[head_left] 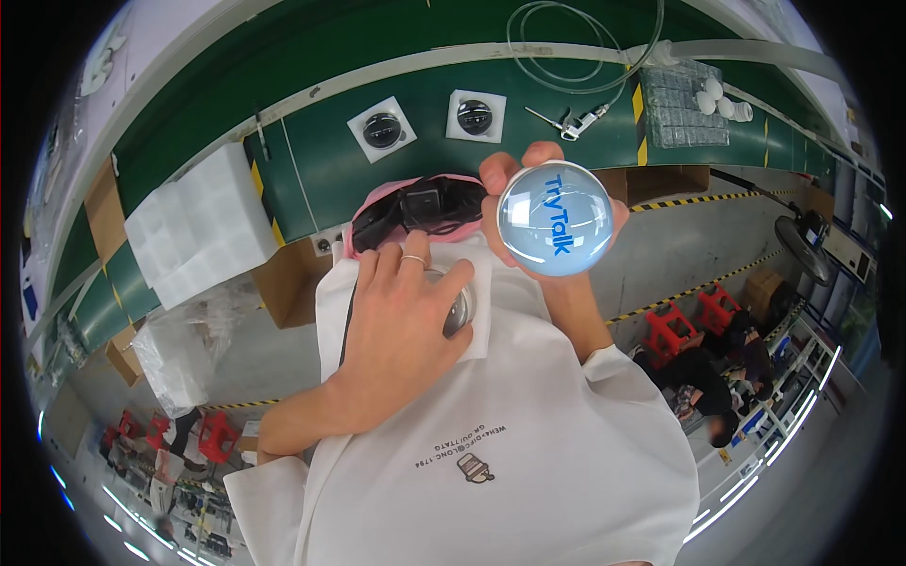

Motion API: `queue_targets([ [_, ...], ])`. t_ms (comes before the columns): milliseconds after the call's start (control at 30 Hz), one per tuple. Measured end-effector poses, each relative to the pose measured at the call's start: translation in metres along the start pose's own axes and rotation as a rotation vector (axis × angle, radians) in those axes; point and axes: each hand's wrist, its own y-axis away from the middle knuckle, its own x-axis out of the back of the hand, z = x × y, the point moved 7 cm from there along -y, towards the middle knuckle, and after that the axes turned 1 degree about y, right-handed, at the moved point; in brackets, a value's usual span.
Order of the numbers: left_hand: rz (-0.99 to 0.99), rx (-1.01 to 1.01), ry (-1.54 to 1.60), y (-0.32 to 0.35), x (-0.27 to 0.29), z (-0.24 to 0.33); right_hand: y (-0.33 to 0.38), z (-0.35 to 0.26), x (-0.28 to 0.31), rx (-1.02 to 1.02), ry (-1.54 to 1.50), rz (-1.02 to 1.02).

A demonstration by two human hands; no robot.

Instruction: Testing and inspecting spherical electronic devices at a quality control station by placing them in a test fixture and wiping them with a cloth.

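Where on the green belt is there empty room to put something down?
The green belt is bare between the white foam trays and the left white square, and between the right white square and the air gun. Its far right end is crowded with clear packs and white caps. The right hand holds a blue disc.

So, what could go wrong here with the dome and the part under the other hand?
1. The right hand holds the glossy blue dome only by its rim, over no support; it might slip and fall.
2. The left hand presses a shiny round part on a white pad against the shirt, not on the green belt; it may slide off.
3. Bare fingers could smudge both.
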Motion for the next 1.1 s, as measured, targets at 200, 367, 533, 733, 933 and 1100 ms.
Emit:
queue_targets([
  [200, 0.067, -0.03, -0.122, 0.006, 0.007, 0.002, 0.001, 0.001, 0.001, 0.013, 0.089, 0.021],
  [367, -0.039, 0.027, -0.053, 0.003, -0.002, -0.006, 0.001, 0.0, 0.001, 0.02, 0.065, 0.012],
  [533, -0.031, 0.034, -0.203, -0.002, -0.007, -0.004, 0.003, -0.003, 0.004, 0.034, 0.039, 0.04],
  [733, -0.246, 0.037, 0.176, -0.019, -0.012, -0.027, 0.005, -0.004, 0.006, 0.043, 0.055, 0.049],
  [933, -0.041, 0.179, 0.342, -0.013, 0.028, -0.084, 0.008, -0.01, 0.008, 0.028, 0.095, 0.08],
  [1100, 0.516, 0.346, 0.257, -0.036, 0.046, -0.248, 0.014, -0.011, 0.008, 0.043, 0.069, 0.082],
])
